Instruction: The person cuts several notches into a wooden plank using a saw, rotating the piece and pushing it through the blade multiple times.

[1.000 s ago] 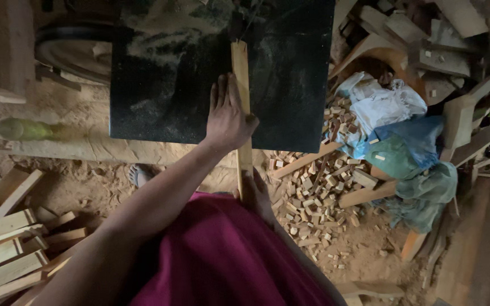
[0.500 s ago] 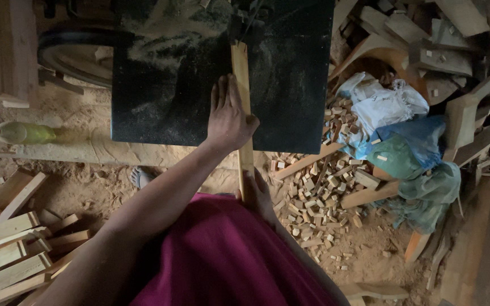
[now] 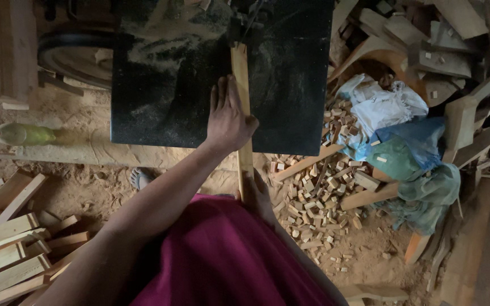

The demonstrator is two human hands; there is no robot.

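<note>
A long pale wooden strip (image 3: 241, 113) is laid lengthwise on the dusty black counter (image 3: 165, 85); the left hand (image 3: 229, 118) is pressed flat beside it, fingers extended; the right hand (image 3: 256, 195) is clamped on its near end; a green plastic bottle (image 3: 21, 135) is seen on the sawdust floor, white and blue bags (image 3: 392, 122) among small offcut blocks (image 3: 313, 198).

Mount: the single view is taken from a camera worn on the person's head.
Direction: it is aimed steeply down, past the maroon-clad lap (image 3: 222, 260) to the floor.
Nearness: the dark machine table (image 3: 171, 73) is seen close, at arm's reach; its far edge is cut off by the top of the frame.
Edges: stacked wood strips (image 3: 7, 255) are caught lower left, an offcut pile (image 3: 319, 198) right.
Shared ground: no second view is supplied.
</note>
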